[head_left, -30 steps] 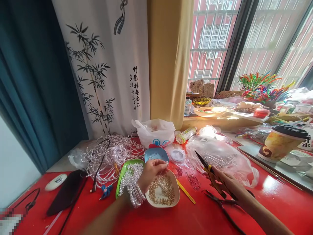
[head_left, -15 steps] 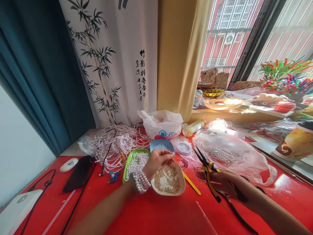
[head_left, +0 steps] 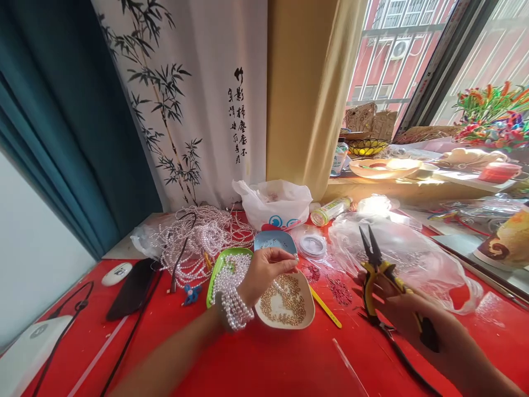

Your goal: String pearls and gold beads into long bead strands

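My left hand [head_left: 268,271] is in a pinch above the cream dish of gold beads [head_left: 311,309]. A small pale bead [head_left: 295,257] shows at its fingertips, too tiny to make out fully. Strands of pearl beads [head_left: 237,310] circle that wrist. In my right hand [head_left: 397,300] is a pair of needle-nose pliers [head_left: 375,256] with yellow and black handles, its tips pointing up and slightly apart. Beside the cream dish, a green dish [head_left: 211,286] holds white pearl beads. Behind my left hand stands a blue dish [head_left: 264,239] with small metal bits.
A second tool with dark handles [head_left: 403,355] lies below my right hand. A yellow strip [head_left: 326,309], red beads [head_left: 339,290] and a plastic bag [head_left: 417,264] are nearby. Pearl strings [head_left: 198,234], a phone [head_left: 131,289] and a white bag [head_left: 276,207] lie left and behind.
My right hand has turned and raised the pliers, so their jaws point more upright. The left hand keeps its pinch over the dishes. The view has shifted slightly.
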`<control>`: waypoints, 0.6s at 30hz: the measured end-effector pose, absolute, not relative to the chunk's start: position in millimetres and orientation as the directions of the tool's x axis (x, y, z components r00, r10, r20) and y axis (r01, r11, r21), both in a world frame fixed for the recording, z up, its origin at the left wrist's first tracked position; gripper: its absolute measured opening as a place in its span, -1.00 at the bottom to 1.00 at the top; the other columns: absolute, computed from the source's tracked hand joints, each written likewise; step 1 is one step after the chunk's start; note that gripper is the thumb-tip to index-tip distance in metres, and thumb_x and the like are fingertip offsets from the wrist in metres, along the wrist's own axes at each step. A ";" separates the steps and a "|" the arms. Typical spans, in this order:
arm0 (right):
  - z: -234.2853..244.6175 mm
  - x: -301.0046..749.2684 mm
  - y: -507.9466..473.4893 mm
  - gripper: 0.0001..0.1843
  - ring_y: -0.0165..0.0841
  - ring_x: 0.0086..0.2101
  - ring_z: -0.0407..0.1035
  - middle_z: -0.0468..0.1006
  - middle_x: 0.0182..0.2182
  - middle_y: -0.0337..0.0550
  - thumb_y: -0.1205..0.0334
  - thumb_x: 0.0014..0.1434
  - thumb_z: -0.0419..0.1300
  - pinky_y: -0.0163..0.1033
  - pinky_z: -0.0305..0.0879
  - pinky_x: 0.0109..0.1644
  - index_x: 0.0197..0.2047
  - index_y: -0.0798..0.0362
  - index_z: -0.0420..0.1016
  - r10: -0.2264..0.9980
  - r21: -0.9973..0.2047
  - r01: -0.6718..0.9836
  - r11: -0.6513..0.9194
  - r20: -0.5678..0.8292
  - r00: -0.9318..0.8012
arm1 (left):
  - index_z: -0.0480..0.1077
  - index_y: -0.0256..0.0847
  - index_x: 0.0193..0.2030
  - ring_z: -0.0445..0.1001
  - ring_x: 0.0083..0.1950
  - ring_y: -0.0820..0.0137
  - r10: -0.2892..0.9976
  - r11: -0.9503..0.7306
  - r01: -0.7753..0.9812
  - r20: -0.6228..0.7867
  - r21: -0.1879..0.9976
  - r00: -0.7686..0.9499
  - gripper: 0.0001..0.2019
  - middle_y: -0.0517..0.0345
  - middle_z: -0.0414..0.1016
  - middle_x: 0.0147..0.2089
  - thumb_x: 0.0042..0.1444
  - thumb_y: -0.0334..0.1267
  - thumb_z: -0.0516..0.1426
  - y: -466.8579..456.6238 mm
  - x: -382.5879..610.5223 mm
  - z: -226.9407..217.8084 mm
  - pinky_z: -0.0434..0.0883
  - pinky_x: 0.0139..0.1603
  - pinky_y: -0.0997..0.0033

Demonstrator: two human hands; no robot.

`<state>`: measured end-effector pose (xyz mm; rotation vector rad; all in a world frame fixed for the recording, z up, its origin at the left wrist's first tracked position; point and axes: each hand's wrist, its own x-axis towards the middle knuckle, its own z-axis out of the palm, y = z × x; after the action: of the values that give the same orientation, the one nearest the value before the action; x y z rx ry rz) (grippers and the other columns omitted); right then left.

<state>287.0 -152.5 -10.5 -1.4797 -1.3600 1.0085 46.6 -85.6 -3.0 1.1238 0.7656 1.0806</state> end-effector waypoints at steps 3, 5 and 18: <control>-12.4 273.9 -157.6 -0.75 -0.14 -0.16 0.27 0.38 -0.19 -0.01 0.20 -0.11 0.07 -0.11 0.28 -0.18 -0.27 -0.01 0.35 0.943 -0.713 0.652 0.258 0.333 -0.009 | 0.42 -0.33 -0.53 0.40 -0.49 0.48 0.957 0.047 -0.304 0.044 0.951 0.285 -0.84 0.18 0.42 -0.56 -0.28 -0.29 0.26 -88.7 47.1 2.0 0.36 -0.31 0.40; -13.9 264.6 -159.5 -0.78 -0.17 -0.18 0.25 0.31 -0.15 0.01 0.30 -0.08 0.04 -0.12 0.27 -0.21 -0.28 0.02 0.34 0.827 -0.351 0.845 0.404 0.535 -0.173 | 0.42 -0.32 -0.54 0.40 -0.49 0.48 0.962 0.038 -0.307 0.048 0.951 0.267 -0.85 0.19 0.42 -0.57 -0.29 -0.30 0.27 -91.0 47.4 5.0 0.36 -0.33 0.41; -4.7 239.1 -158.2 -0.82 -0.15 -0.13 0.18 0.30 -0.20 0.07 0.36 0.04 -0.03 -0.08 0.20 -0.15 -0.43 0.12 0.39 0.583 0.218 0.900 0.378 0.700 -0.414 | 0.46 -0.29 -0.50 0.43 -0.40 0.43 0.952 -0.067 -0.233 0.132 0.970 0.277 -0.91 0.11 0.50 -0.46 -0.23 -0.34 0.24 -103.1 47.8 1.3 0.36 -0.34 0.47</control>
<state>239.1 -158.2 -4.7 -1.2730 -2.1226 -0.8047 47.8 -103.1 1.3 1.2407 0.7818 1.1583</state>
